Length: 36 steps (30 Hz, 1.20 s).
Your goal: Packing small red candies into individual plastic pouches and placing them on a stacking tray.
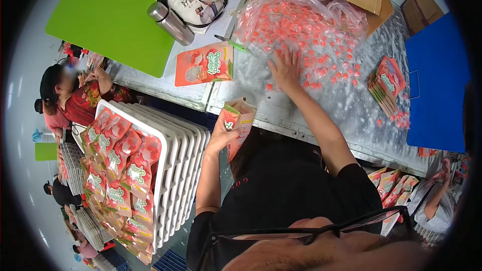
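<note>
On metal table [346, 105] | right hand [284, 70] fingers spread flat on pink candies [306, 30] | left hand [221, 135] gripping open orange pouch [237, 118]

Bright, even light; glare on the metal table [351, 105]; fisheye bends edges, dark corners, slightly soft.

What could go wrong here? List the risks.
1. The left hand holds the open pouch off the table edge; candies missing its mouth would likely fall to the floor.
2. The right hand presses into the loose candies; strays already lie near the pouch stack and could roll off.
3. The filled pouches heaped on the white trays may slide off.
</note>
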Motion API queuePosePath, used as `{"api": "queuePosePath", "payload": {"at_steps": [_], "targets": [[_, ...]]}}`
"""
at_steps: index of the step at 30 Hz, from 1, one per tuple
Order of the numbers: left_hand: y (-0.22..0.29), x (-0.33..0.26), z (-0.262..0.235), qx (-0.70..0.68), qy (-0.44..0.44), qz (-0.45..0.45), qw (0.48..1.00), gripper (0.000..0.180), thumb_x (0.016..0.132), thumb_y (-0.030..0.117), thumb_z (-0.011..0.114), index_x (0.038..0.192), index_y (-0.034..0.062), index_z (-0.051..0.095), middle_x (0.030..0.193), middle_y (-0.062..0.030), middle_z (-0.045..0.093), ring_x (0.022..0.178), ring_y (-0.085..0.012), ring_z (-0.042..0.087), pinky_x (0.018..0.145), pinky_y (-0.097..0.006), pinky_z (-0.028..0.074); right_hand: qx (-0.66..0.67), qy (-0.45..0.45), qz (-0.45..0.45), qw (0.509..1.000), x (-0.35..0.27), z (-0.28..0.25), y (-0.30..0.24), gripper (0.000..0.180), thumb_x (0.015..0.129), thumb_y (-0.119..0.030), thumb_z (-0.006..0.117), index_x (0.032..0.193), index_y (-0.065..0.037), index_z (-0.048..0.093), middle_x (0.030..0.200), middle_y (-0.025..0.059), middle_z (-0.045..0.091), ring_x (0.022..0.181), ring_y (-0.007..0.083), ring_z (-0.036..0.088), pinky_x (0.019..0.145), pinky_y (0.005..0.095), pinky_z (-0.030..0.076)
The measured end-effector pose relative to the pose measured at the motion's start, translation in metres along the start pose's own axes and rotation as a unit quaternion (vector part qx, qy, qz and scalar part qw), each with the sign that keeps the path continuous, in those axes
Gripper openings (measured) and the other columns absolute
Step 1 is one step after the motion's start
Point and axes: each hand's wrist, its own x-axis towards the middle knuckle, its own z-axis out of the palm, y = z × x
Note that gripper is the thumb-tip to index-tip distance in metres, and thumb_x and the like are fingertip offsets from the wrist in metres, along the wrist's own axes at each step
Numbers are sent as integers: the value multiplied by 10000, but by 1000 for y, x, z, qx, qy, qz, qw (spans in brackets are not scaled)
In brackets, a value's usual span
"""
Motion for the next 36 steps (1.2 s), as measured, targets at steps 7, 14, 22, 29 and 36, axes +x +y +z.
{"api": "queuePosePath", "payload": {"at_steps": [7, 14, 22, 29, 36], "targets": [[-14, -14, -4, -53, 27, 22, 998, 852, 753, -87, 721, 1542, 43, 427, 1421, -73, 585, 1354, -193, 525, 1160, -366, 394, 287, -190, 12, 939, -28, 12, 41, 574, 1077, -449, 422, 1539, -116, 495, 1618, 131, 468, 1478, 372, 420, 1253, 559, 229], [-21, -16, -9, -43, 30, 17, 998, 883, 745, -92, 740, 1553, 53, 417, 1426, -74, 583, 1360, -207, 537, 1168, -394, 406, 557, -226, 169, 781, -40, -33, 79, 632, 1136, -458, 290, 1673, -126, 260, 1614, 117, 488, 1475, 278, 451, 1257, 467, 255], [-21, -18, -6, -51, 27, 14, 998, 895, 745, -90, 746, 1561, 54, 408, 1439, -77, 575, 1364, -210, 533, 1171, -399, 404, 233, -141, -83, 959, -48, -42, 48, 605, 949, -134, 661, 1519, -41, 482, 1377, 167, 622, 1352, 363, 517, 1169, 476, 388], [-6, -16, -3, -16, 28, 43, 999, 887, 739, -84, 743, 1552, 43, 410, 1446, -78, 565, 1365, -198, 520, 1171, -387, 392, 236, -85, -93, 963, -60, -33, 52, 443, 870, -55, 677, 1308, -3, 635, 1278, 182, 636, 1244, 374, 559, 1090, 478, 443], [7, -13, 5, 0, 49, 46, 998, 858, 740, -79, 685, 1544, 27, 407, 1393, -83, 579, 1313, -177, 537, 1139, -341, 405, 214, -86, -111, 967, -65, -37, 49, 458, 907, -176, 715, 1337, -42, 630, 1344, 173, 597, 1248, 377, 549, 1091, 503, 432]]}}
